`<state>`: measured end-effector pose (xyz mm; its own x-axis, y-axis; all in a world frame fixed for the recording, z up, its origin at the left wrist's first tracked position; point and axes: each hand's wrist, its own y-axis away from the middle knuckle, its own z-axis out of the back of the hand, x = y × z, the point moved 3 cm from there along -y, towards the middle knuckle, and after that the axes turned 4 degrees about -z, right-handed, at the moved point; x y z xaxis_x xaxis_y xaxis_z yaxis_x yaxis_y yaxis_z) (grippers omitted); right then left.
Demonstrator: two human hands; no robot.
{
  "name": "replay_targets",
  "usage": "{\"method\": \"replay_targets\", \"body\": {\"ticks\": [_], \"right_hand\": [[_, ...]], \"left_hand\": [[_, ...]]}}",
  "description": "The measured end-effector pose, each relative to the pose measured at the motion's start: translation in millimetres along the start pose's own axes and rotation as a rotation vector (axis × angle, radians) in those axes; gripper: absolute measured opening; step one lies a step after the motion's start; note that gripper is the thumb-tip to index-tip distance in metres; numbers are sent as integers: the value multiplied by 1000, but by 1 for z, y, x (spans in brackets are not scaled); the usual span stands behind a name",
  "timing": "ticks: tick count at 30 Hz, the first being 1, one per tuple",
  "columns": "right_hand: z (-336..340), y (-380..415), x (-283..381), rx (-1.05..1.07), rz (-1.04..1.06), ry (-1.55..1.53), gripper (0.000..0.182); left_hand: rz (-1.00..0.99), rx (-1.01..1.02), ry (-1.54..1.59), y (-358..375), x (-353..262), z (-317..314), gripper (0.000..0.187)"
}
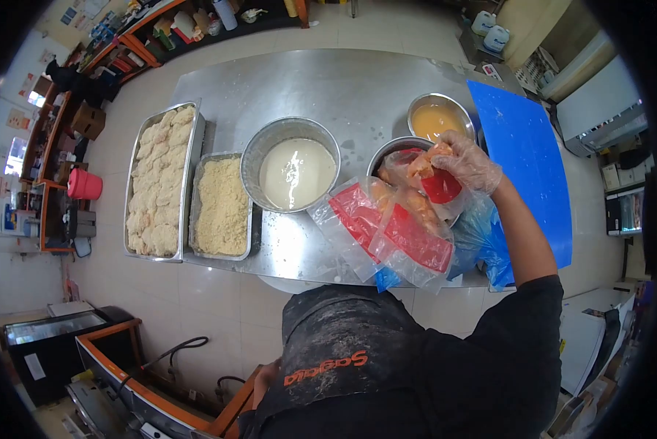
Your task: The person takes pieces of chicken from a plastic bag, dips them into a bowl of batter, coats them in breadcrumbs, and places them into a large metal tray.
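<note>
My right hand (pixel 475 164), in a clear plastic glove, has its fingers closed on a piece of raw orange-tinted meat (pixel 422 165), which looks like chicken. It is above a metal bowl (pixel 377 155) holding clear plastic bags with red print (pixel 415 235). More meat (pixel 421 208) shows in and around the bags, which spill over the bowl's near rim. Only a bit of my left hand or forearm (pixel 264 380) appears, low beside the floury black apron (pixel 336 322); its fingers are hidden. Just behind the bowl stands another bowl of orange liquid (pixel 436 119).
On the steel table (pixel 284 66) stand a pot of pale batter (pixel 293 174), a tray of crumbs (pixel 223 206) and a long tray of coated pieces (pixel 160 179). A blue sheet (pixel 530 168) lies at right, near a blue plastic bag (pixel 482 238).
</note>
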<state>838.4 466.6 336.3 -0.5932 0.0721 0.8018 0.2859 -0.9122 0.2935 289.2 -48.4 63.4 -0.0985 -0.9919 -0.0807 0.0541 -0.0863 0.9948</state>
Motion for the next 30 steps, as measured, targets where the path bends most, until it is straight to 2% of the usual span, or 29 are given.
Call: {"method": "replay_targets", "body": {"ticks": [6, 8, 9, 10, 12, 13, 15, 16, 22, 25, 28, 30], "right_hand": [[-1, 28, 22, -175, 79, -648, 25], [-1, 30, 24, -259, 128, -352, 28], [-2, 29, 23, -299, 151, -204, 30], [-14, 25, 14, -149, 182, -336, 30], [-46, 16, -6, 153, 239, -594, 31], [-49, 14, -11, 97, 214, -283, 27], [-55, 10, -14, -11, 156, 339, 19], [-57, 5, -28, -49, 135, 303, 24], [-44, -22, -73, 238, -290, -164, 25], [-47, -25, -45, 217, -257, -134, 28], [-45, -34, -21, 442, -177, 163, 37], [-48, -48, -28, 477, -225, 375, 40]], "left_hand": [[53, 7, 66, -17, 3, 10, 60], [78, -10, 89, -17, 0, 16, 60], [38, -57, 54, 18, -31, 6, 60], [0, -106, 16, 57, -64, -6, 60], [-44, -133, -34, 67, -80, -7, 60], [-49, -110, -45, 35, -67, 4, 60], [-63, -85, -105, 33, -73, 4, 60], [-74, -83, -155, 32, -77, 5, 60], [-140, 3, -214, 10, -47, 8, 59], [-135, 12, -217, 8, -38, 5, 59], [-122, 20, -214, 6, -35, 1, 58], [-116, 24, -210, 4, -37, -2, 58]]}}
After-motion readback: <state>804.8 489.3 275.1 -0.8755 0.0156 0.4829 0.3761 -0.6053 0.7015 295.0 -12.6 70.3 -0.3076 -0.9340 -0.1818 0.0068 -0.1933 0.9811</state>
